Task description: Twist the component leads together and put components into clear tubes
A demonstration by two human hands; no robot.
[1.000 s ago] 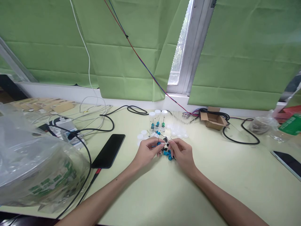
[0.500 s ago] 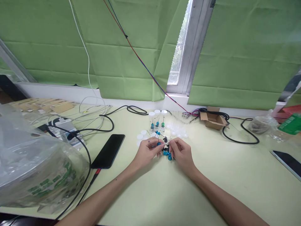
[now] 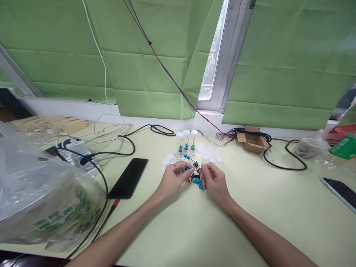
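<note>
"Where's the small blue piece [image 3: 187, 168]?"

"At my left fingertips, between my two hands, with a thin pale rod [image 3: 196, 168] running from there toward my right."

"And your grip?"

"My left hand [image 3: 172, 180] is pinched on the blue piece. My right hand [image 3: 214, 178] has its fingertips at the rod's other end; whether they're clamped on it, I can't tell, it's too small."

"What's right around you?"

"Loose blue parts [image 3: 200, 184] lie on the table [image 3: 200, 233] beside my right fingers, with black bits among them. Just beyond stand three clear tubes [image 3: 185, 144], white-topped, with blue or green parts inside. Pale round pieces [image 3: 208, 154] lie to their right."

"Farther out?"

"A dark phone [image 3: 128, 178] lies to my left, near a bulky clear plastic bag [image 3: 55, 185]. An open cardboard box [image 3: 251, 144] sits at the back right, dark cable beside it. Green blinds [image 3: 155, 85] hang behind everything."
</note>
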